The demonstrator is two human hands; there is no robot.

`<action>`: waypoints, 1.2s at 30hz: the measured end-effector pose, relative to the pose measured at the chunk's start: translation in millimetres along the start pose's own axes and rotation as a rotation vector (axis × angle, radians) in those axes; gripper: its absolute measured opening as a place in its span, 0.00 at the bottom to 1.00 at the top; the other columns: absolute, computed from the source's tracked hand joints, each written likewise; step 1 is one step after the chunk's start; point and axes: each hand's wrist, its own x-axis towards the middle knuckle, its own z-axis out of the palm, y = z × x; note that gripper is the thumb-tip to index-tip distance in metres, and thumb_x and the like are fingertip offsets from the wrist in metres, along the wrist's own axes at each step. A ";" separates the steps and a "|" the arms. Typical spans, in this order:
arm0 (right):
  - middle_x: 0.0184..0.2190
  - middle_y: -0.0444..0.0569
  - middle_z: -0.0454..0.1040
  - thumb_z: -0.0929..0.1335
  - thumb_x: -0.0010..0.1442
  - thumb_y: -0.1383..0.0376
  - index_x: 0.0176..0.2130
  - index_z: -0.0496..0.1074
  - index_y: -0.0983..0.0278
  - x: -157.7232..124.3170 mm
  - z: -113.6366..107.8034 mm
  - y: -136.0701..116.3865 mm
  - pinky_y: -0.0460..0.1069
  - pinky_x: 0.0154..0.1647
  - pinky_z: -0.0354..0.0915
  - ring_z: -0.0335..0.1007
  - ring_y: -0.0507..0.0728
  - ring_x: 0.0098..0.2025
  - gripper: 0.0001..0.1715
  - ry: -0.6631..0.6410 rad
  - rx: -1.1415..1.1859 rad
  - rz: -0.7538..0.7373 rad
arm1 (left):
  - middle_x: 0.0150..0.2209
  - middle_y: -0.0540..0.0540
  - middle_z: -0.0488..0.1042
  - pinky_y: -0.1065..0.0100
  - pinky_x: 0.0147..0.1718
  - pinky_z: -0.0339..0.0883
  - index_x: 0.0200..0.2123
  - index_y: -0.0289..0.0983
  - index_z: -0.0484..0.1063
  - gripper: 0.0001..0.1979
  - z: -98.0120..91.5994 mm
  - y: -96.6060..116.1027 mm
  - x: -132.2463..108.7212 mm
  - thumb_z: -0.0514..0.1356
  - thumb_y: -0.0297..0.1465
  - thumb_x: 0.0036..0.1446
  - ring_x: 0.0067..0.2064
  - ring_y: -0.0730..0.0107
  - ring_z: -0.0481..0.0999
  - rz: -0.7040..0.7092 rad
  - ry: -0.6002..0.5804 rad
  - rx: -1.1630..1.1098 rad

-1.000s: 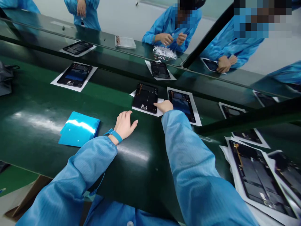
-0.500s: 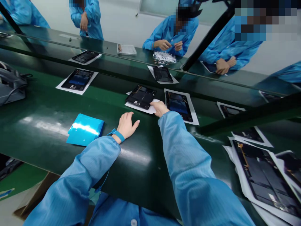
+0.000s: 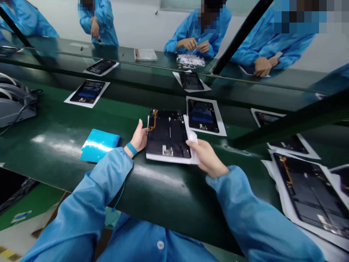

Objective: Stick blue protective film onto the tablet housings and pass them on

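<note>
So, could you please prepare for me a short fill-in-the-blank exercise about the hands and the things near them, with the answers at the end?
1. The right hand grips the black panel together with the ____ sheet under it.
2. The left hand wears a wristband that is ____ in colour.
3. The thin strip near the black panel's upper left corner is ____.
4. The shiny blue pile lies on the table to the ____ of the black panel.

Missing words: white; blue; orange; left.

The black panel (image 3: 169,135) hides the fingertips of the left grip (image 3: 139,139).
</note>
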 end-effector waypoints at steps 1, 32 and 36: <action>0.24 0.47 0.77 0.79 0.47 0.56 0.31 0.75 0.64 -15.0 -7.9 9.5 0.49 0.27 0.72 0.74 0.56 0.25 0.18 -0.020 -0.002 0.031 | 0.41 0.34 0.83 0.55 0.48 0.78 0.46 0.31 0.78 0.45 3.6 -0.6 -2.4 0.34 0.59 0.68 0.46 0.53 0.83 -0.051 -0.043 -0.075; 0.25 0.48 0.76 0.66 0.63 0.55 0.33 0.77 0.61 -0.9 -82.7 72.9 0.51 0.29 0.59 0.70 0.56 0.27 0.15 0.050 -0.938 -0.760 | 0.24 0.51 0.63 0.65 0.36 0.61 0.29 0.40 0.65 0.21 -60.3 76.4 -121.3 0.72 0.45 0.50 0.34 0.60 0.72 0.065 0.575 1.669; 0.25 0.48 0.75 0.66 0.62 0.56 0.32 0.76 0.59 2.2 -81.6 73.4 0.51 0.28 0.58 0.69 0.56 0.27 0.14 0.066 -0.938 -0.772 | 0.22 0.51 0.66 0.68 0.31 0.58 0.24 0.40 0.65 0.20 -93.8 90.3 -129.8 0.73 0.41 0.47 0.28 0.68 0.68 -0.164 0.457 1.571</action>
